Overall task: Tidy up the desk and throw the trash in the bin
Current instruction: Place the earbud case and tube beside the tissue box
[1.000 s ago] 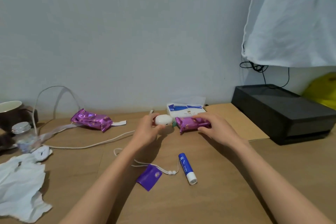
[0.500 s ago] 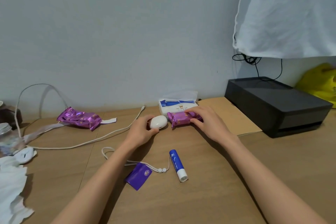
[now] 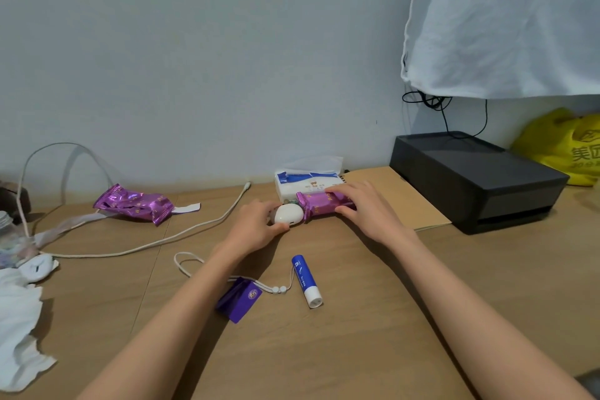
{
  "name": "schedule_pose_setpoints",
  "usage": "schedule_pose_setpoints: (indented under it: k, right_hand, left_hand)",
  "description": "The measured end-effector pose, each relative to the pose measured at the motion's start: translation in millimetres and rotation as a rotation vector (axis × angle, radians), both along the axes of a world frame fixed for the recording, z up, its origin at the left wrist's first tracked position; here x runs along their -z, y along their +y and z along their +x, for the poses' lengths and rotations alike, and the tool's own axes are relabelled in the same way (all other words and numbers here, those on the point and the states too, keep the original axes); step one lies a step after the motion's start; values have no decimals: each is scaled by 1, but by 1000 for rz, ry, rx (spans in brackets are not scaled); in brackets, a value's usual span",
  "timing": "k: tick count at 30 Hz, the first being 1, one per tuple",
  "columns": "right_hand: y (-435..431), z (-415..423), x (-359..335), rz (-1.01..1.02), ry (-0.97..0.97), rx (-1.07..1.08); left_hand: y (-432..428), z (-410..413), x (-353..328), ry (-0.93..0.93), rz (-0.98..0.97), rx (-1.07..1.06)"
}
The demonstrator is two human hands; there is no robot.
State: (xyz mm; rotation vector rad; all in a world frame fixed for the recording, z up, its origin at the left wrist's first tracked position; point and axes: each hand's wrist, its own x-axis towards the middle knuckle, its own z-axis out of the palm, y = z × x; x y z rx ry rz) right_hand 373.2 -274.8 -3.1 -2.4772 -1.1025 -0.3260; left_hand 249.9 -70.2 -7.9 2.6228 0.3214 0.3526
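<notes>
By tissue pack (image 3: pixel 305 183) at desk (image 3: pixel 357 344) back, left hand (image 3: pixel 256 228) grips white case (image 3: pixel 288 216), right hand (image 3: pixel 367 209) grips purple snack (image 3: pixel 321 203); best butt both snug, release gently so case won't roll.

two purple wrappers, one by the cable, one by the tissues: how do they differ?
The loose wrapper lies untouched near the cable; the held wrapper is gripped by the right hand in front of the tissue pack. The loose wrapper looks crumpled and flat; the held wrapper looks fuller, with a crimped end. Both are shiny purple foil.
</notes>
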Motion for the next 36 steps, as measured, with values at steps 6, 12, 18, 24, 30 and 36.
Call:
schedule_pose_setpoints:
  k: [6,12,18,24,30,36]
  right_hand:
    - [0,5,0,16,14,5]
    - [-1,5,1,-21,22,30]
    - [2,-34,-21,110,1,31]
    - [1,-102,-29,30,381,-68]
    - [12,-132,-15,-153,439,-5]
    - [6,-125,-18,-218,219,43]
  left_hand:
    - [-1,9,-3,18,-13,33]
    - [-3,11,-2,31,-2,43]
    - [2,-9,-8,-10,-49,11]
    - [13,-47,-12,-92,-72,-56]
    - [8,-60,-2,-73,-102,-45]
    - [-1,-50,0,-80,-113,-44]
